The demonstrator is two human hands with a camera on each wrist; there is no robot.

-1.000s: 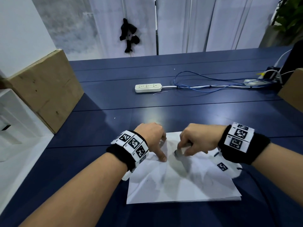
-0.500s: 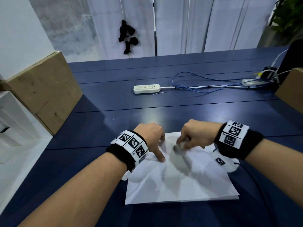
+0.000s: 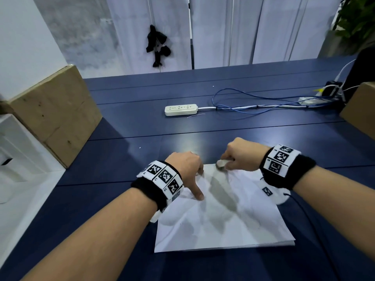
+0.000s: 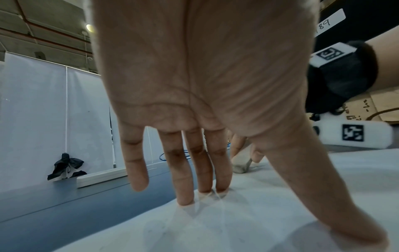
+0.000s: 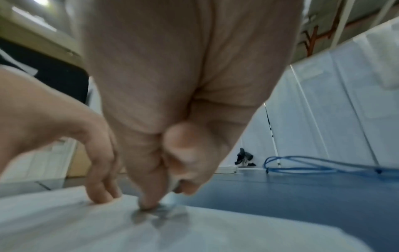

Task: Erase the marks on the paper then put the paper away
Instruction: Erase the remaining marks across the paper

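The left hand (image 3: pixel 187 169) presses spread fingers on the paper (image 3: pixel 223 218) on the table (image 3: pixel 142 126) while the right hand (image 3: pixel 238 159) pinches an eraser (image 3: pixel 220 164) at its far edge; short, light strokes likely avoid creasing.

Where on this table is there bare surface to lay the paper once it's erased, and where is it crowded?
Bare table lies between the paper and the power strip, and left toward the cardboard box. The far right is crowded with blue cables. Left hand and right hand, which holds the eraser, occupy the paper's far edge.
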